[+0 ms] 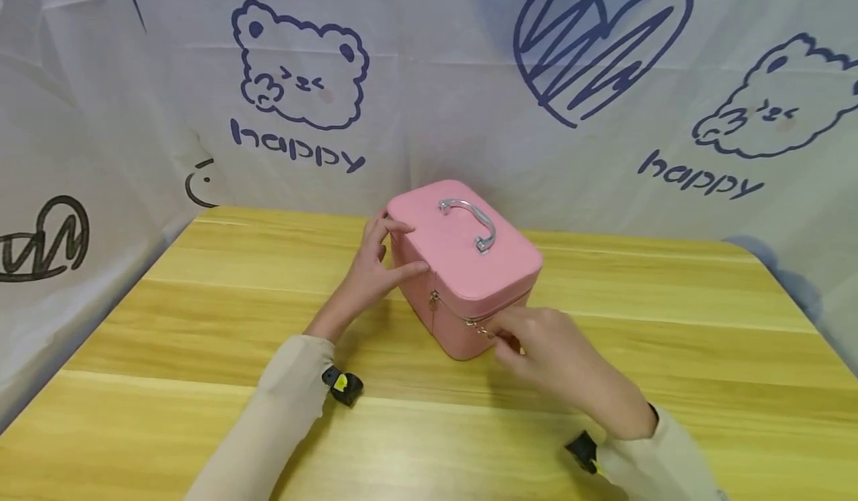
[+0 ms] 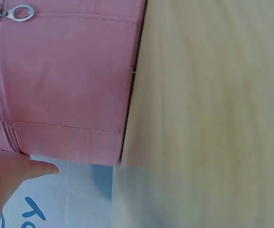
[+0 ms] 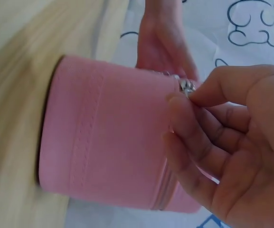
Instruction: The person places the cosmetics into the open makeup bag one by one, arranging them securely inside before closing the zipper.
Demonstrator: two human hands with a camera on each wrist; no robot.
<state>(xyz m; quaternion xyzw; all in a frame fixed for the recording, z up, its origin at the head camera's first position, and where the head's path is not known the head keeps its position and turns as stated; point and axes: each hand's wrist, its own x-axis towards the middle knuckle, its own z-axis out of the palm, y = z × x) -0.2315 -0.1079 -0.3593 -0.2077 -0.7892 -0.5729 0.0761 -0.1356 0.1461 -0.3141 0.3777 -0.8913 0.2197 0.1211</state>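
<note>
A pink case (image 1: 462, 255) with a silver carrying handle (image 1: 472, 222) on its lid stands upright on the table. My left hand (image 1: 378, 255) rests at the case's left side, thumb along the lid edge and a finger laid over the top. One finger (image 2: 42, 167) reaches past the case's side in the left wrist view. Between thumb and index finger my right hand (image 1: 546, 345) pinches a zipper pull (image 3: 187, 87) at the seam below the lid; the fingers partly cover it. Another zipper pull (image 2: 20, 13) hangs loose on the case's side.
The wood-grain table (image 1: 221, 337) spreads around the case on all sides. Behind it hangs a white cloth (image 1: 436, 77) with drawn bears and a heart. Black straps (image 1: 343, 385) with yellow bits sit near both cuffs.
</note>
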